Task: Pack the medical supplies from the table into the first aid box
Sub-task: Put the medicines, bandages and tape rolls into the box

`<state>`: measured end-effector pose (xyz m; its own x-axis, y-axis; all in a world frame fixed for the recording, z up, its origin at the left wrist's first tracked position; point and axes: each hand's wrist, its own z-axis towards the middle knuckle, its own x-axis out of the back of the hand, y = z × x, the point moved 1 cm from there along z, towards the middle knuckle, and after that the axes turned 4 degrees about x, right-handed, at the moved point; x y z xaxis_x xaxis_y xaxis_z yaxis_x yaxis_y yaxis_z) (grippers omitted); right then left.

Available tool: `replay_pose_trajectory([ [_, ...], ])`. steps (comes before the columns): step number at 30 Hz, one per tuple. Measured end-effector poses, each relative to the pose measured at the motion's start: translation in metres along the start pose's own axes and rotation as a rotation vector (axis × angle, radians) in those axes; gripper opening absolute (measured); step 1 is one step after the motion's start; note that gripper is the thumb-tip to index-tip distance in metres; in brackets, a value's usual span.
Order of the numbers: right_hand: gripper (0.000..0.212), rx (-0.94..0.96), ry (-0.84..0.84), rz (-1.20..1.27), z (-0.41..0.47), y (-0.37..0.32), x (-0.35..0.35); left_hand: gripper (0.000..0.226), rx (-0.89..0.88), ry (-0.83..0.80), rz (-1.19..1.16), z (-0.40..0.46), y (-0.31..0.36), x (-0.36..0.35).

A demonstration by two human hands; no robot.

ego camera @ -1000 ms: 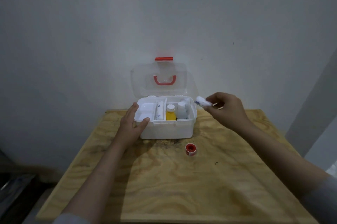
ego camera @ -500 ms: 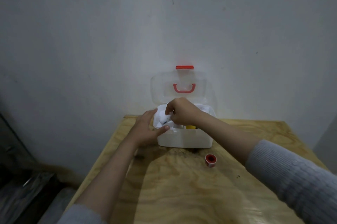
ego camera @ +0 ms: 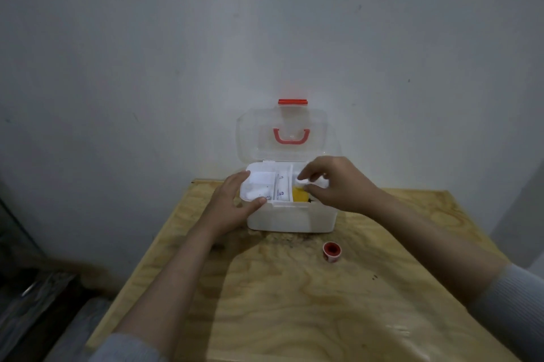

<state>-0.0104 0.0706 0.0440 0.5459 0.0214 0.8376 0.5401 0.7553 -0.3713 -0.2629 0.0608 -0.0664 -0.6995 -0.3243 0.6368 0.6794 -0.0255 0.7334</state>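
Note:
The white first aid box (ego camera: 291, 218) stands open at the table's far edge, its clear lid (ego camera: 281, 135) with a red handle upright against the wall. My left hand (ego camera: 232, 204) grips the box's left end, thumb on the front rim. A white packet (ego camera: 259, 191) lies in the left tray compartment, with a flat white pack (ego camera: 282, 188) beside it. A yellow bottle (ego camera: 300, 195) shows in the right compartment. My right hand (ego camera: 335, 185) hovers over that compartment, thumb and forefinger curled around something white; whether they hold it is unclear. A red tape roll (ego camera: 332, 251) lies on the table in front of the box.
The plywood table (ego camera: 294, 302) ends at the white wall just behind the box. Its left edge drops off to dark clutter on the floor (ego camera: 35, 297). My grey sleeves show at the bottom of the frame.
My right hand carried the white packet to the box and set it in the left tray compartment, then shifted right over the bottles. My left hand stayed on the box's left end.

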Motion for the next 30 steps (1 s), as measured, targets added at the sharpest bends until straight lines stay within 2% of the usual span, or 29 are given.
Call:
replay_pose_trajectory([
  [8, 0.013, -0.413, 0.093, -0.088, -0.132, 0.073, 0.002, 0.078, 0.001, 0.021, 0.004, -0.002, -0.001, -0.002],
  [11, 0.018, -0.545, 0.128, -0.165, -0.171, 0.089, -0.008, 0.076, 0.012, 0.015, 0.002, -0.003, 0.001, -0.002],
  [15, 0.026, -0.655, 0.255, -0.248, -0.199, 0.105, -0.010, 0.072, 0.001, 0.024, -0.078, -0.007, 0.004, -0.001],
  [24, 0.034, -0.704, 0.232, -0.220, -0.198, 0.120, -0.007, 0.065, -0.020, 0.025, -0.127, -0.013, 0.012, 0.001],
  [30, 0.029, -0.573, 0.235, -0.067, -0.177, 0.094, -0.025, 0.067, -0.008, 0.015, -0.102, -0.011, 0.009, 0.001],
])
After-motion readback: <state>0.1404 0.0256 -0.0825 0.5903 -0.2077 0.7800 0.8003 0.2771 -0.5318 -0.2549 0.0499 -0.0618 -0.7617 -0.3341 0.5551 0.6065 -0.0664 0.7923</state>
